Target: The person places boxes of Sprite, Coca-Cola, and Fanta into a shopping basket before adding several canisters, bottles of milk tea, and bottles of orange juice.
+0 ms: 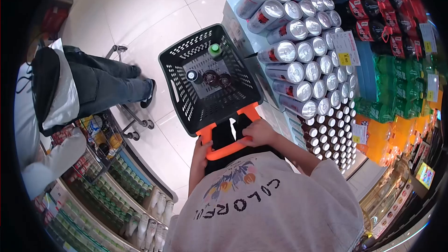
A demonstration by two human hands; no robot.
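A dark grey shopping cart (169, 72) with perforated walls stands on the floor in front of me, its orange handle (232, 150) toward my body. My left hand (201, 152) is closed round the left side of that handle. On the right side, my right hand (261, 133) grips the handle near the basket's edge. Inside the cart are a bottle with a green cap (214, 50), a bottle with a white top (192, 75) and two dark bottles (211, 78) beside each other. Their labels are too small to read.
Stacked silver cans (298, 72) line the right side close to the cart, with cola bottles (366, 11) and green bottles (396, 88) behind. At left stands another person (98, 81) by a wire cart (107, 147). Shelves of bottles (133, 179) run along the lower left.
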